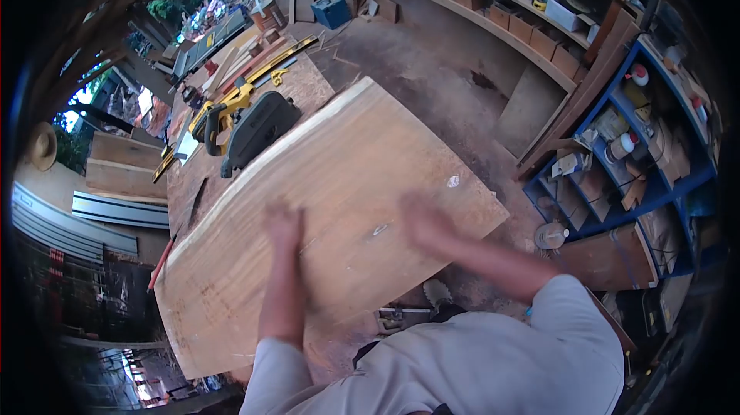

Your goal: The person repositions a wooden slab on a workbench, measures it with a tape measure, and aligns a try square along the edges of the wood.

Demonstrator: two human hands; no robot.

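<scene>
A large wooden slab (347, 161) with a pale, wavy far edge lies at a slant in front of me. My left hand (284, 224) rests on its upper face, left of the middle, fingers reaching forward and apparently flat with nothing in them. Farther right, my right hand (422, 221) is over the same face, near a small pale mark (380, 230). Motion smears its fingers, so their pose is unclear. Just past the slab's far edge is a dark green and yellow circular saw (258, 128).
The workbench (312, 80) carries yellow levels, wood strips and a small yellow clamp (279, 76). A red pencil-like stick (160, 265) touches the slab's left end. At right stands a blue shelf unit (605, 184) with bottles; a jug (550, 235) is beside it. A blue box (331, 11) stands at the back.
</scene>
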